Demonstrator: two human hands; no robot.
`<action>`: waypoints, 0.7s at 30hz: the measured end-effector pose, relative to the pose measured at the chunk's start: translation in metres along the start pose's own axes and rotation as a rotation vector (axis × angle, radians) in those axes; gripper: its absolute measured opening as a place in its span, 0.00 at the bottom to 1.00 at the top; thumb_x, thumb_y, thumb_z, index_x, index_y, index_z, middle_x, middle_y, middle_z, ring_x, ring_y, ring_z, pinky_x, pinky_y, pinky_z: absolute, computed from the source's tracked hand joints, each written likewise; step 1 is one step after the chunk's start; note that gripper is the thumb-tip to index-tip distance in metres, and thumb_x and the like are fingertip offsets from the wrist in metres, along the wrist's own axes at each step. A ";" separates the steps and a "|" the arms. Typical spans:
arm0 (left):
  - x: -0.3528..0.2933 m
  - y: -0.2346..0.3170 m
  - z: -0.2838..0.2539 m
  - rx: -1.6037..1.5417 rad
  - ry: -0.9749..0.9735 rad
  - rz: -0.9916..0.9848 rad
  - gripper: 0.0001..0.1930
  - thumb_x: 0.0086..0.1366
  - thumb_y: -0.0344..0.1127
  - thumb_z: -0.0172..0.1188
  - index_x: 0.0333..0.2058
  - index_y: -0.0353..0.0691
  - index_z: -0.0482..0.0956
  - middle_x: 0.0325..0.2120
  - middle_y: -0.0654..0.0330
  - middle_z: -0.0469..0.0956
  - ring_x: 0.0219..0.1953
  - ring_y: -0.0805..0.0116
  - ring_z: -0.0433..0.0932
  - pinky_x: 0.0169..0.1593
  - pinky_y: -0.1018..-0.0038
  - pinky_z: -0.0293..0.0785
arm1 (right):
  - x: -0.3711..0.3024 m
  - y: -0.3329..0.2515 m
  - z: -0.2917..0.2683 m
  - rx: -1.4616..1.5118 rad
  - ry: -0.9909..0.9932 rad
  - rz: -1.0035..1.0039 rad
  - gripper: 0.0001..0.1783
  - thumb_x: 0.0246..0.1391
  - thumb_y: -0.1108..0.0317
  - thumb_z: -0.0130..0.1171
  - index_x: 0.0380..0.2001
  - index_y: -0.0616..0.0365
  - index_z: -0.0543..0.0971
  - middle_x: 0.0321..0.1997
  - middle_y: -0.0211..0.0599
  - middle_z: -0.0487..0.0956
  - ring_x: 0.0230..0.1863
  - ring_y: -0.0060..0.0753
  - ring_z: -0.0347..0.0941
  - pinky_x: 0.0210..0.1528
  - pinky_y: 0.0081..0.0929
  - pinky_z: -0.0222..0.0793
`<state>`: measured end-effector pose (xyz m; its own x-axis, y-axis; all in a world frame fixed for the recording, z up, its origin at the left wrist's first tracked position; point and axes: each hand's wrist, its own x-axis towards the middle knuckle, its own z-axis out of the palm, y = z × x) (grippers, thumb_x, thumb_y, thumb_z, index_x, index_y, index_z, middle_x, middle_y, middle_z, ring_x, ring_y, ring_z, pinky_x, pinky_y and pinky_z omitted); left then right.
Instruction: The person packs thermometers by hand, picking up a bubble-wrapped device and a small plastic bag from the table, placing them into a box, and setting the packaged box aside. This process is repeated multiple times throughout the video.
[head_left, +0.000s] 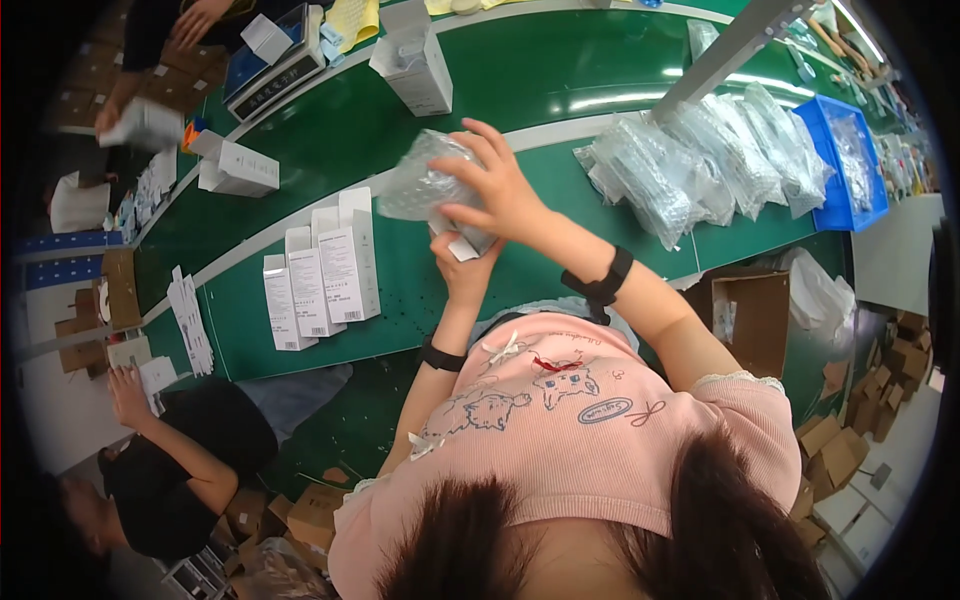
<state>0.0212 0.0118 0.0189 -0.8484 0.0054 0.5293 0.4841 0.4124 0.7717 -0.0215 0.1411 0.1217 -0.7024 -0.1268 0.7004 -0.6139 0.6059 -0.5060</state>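
**Bubble-wrap packet (412, 185) and small white box (463, 248) together in both hands**

Held up over the middle of the near bench (405, 300), in front of the pink shirt (560, 400): packet tilted, far and left, with the box just nearer, mostly hidden by fingers. Impossible to tell whether partly inside the box or only against it.

To the left, a row of upright white boxes (322, 280), near but apart; farther left, a bundle of flat white pieces (190, 320). To the right, a heap of bubble-wrapped packs (700, 165), then a blue bin (868, 200) of clear packs. Slanting across behind the heap, a grey post (735, 55). On the far side, an open white carton (430, 95) with clear wrapping in its mouth.

Right hand (490, 190) in from the right, fingers spread and bent over the packet, gripping from above; left hand (467, 270) nearer and lower, closed around the box.

Green, smooth surface, split lengthwise by a pale rail (560, 133). Far left, a co-worker's hand (108, 118) with a blurred white package (148, 125); near left, another person in black (150, 505). Below on the right, an open cardboard box (760, 330).
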 end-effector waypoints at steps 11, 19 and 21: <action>0.014 -0.008 -0.027 0.038 0.132 -0.141 0.38 0.35 0.39 0.75 0.39 0.39 0.55 0.36 0.55 0.61 0.37 0.61 0.65 0.43 0.68 0.63 | -0.135 0.104 -0.043 -0.705 -0.297 0.412 0.22 0.38 0.76 0.51 0.42 0.62 0.69 0.47 0.47 0.67 0.51 0.48 0.61 0.51 0.37 0.61; 0.013 -0.024 -0.015 -0.081 -0.167 -0.006 0.36 0.36 0.39 0.73 0.39 0.41 0.56 0.46 0.44 0.60 0.48 0.49 0.63 0.49 0.62 0.63 | -0.149 0.135 -0.039 -0.866 -0.516 0.630 0.13 0.37 0.76 0.50 0.32 0.60 0.72 0.40 0.40 0.69 0.46 0.44 0.63 0.47 0.37 0.63; 0.019 -0.010 -0.010 -0.144 -0.228 -0.009 0.37 0.36 0.36 0.72 0.42 0.43 0.57 0.49 0.43 0.58 0.51 0.47 0.62 0.50 0.62 0.62 | -0.146 0.136 -0.036 -0.829 -0.523 0.611 0.11 0.37 0.76 0.50 0.30 0.59 0.72 0.39 0.39 0.68 0.46 0.43 0.63 0.46 0.37 0.63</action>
<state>0.0024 -0.0016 0.0242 -0.8713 0.2143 0.4415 0.4877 0.2794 0.8271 0.0108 0.2705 -0.0314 -0.9830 0.1731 0.0609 0.1691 0.9833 -0.0669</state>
